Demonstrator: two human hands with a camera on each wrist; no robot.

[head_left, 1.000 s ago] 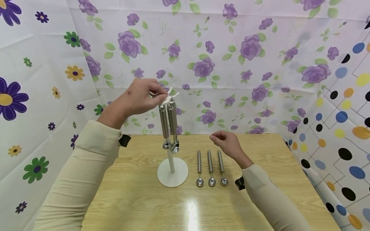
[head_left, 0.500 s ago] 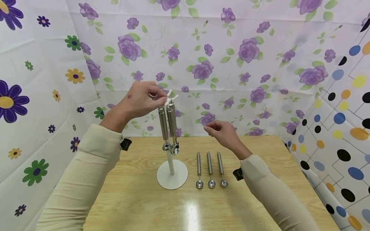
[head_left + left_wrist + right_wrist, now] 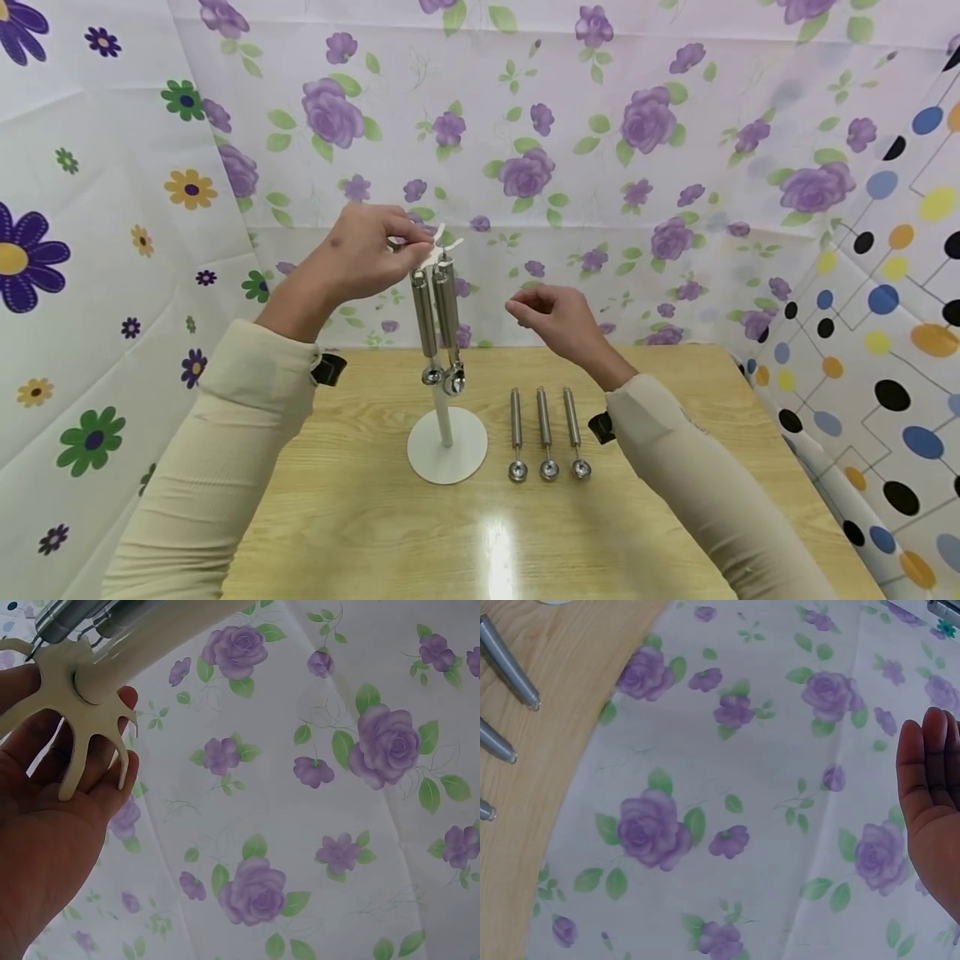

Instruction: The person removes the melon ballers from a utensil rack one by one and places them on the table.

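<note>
My left hand (image 3: 375,250) pinches the hooked top of a white utensil stand (image 3: 447,467). In the left wrist view, the fingers curl behind its crown of curved hooks (image 3: 82,712). Metal scoops hang from the stand by their handles, small round heads down; two handles (image 3: 424,321) show clearly, and others may be hidden behind. To the right of the stand and apart from it, my right hand (image 3: 562,321) hovers with loosely curved fingers and nothing in them. Below it on the table lie three similar scoops (image 3: 545,425) in a row, handles pointing away.
The wooden table (image 3: 360,517) ends at a back edge behind the stand. A purple-flowered cloth (image 3: 525,100) hangs behind it. Patterned cloths close in the left and right sides (image 3: 892,333).
My right hand has moved left and upward, from above the lying scoops toward the stand. The left hand keeps its hold on the stand's top.
</note>
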